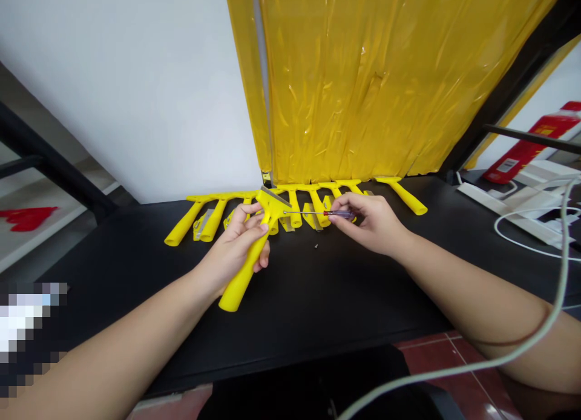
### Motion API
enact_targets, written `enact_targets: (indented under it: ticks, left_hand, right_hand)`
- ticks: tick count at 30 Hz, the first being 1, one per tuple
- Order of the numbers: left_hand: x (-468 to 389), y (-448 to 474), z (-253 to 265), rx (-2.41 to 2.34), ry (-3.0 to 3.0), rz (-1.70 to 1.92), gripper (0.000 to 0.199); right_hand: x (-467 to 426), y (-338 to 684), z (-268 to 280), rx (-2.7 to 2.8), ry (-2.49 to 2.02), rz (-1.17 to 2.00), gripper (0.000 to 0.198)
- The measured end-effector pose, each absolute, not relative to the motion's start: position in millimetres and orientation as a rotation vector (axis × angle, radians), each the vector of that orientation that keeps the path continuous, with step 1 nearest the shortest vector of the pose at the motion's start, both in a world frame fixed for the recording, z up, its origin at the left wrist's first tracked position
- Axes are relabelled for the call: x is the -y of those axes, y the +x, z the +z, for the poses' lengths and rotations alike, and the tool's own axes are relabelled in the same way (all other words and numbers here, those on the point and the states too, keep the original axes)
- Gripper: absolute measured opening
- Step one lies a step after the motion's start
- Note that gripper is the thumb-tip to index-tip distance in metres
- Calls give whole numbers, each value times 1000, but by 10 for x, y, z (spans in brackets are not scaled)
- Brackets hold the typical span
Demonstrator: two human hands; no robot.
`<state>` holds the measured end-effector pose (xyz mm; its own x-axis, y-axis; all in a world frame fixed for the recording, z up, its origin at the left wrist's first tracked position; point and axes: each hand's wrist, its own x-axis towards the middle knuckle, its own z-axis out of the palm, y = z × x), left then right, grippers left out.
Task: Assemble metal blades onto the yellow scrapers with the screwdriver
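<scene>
1. Yellow scraper (242,278), one, plastic, with a thin metal blade (276,197) along its head. Located above the front-middle of the tabletop, in the left hand; handle slanting down toward the wearer, head uppermost.
2. Left hand (236,241), bare. Closed around the upper handle of the scraper, thumb on the near side, other fingers wrapped behind.
3. Screwdriver (342,214), one, slim, translucent dark handle with a reddish collar and thin metal shaft. Held nearly level, tip pointing at the right side of the scraper's head; whether it is seated in the fastener there is too small to tell.
4. Right hand (370,221), bare. Thumb and fingers pinched together on the screwdriver's handle.
5. Small metal piece (316,246), one, lying just below the screwdriver's shaft; type too small to confirm.
6. Further yellow scrapers (184,224), a row along the back of the table, handles toward the wearer; one at the right end stands apart from the others. Part of the row is hidden by the hands.
7. Yellow head plates (198,227), several, some with metal strips, lying between the row's handles.
8. Black tabletop (327,299), beneath all the above.
9. Yellow plastic sheeting (363,93), creased, behind the row; white panel (158,93) to its left.
10. Red bottle (521,150), tilted in view, far right; pale cable (564,250) looping before it.
</scene>
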<state>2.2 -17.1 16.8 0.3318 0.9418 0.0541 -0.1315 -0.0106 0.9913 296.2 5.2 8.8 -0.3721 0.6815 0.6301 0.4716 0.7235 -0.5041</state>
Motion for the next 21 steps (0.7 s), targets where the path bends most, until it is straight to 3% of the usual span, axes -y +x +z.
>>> enact_targets:
  ticks: [21]
  left_hand:
    - [175,17,138,-849,1302,1038,31]
  right_hand:
    - [-46,2951,82,2069,-868,296,6]
